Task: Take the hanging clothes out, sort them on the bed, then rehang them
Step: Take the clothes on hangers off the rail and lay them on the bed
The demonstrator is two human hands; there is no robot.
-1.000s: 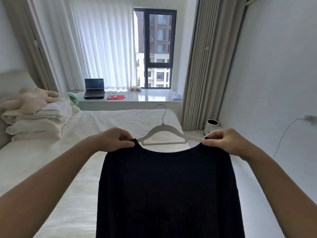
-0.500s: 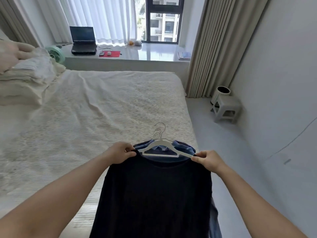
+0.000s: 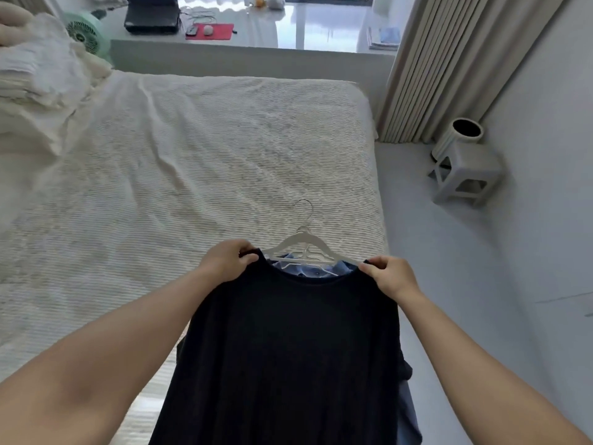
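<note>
The person is standing at the foot of the bed (image 3: 199,162), holding a dark shirt (image 3: 288,348) up by its shoulders over the bed's near right corner, toward five o'clock on the mattress. The left hand (image 3: 229,260) is pinching the shirt's left shoulder with curled fingers, and the right hand (image 3: 390,277) is pinching the right shoulder seam the same way. A white hanger (image 3: 305,245) is sitting inside the neckline, its metal hook pointing up toward twelve o'clock. Behind the collar a blue garment (image 3: 308,269) is showing, and more blue fabric is hanging out past the shirt's lower right edge. Folded cream bedding (image 3: 41,78) is lying at ten o'clock, a green fan (image 3: 83,32) just beyond it. A laptop (image 3: 150,14) is resting on the window ledge at twelve o'clock, and a small stool (image 3: 467,175) is standing at two o'clock by the wall.
</note>
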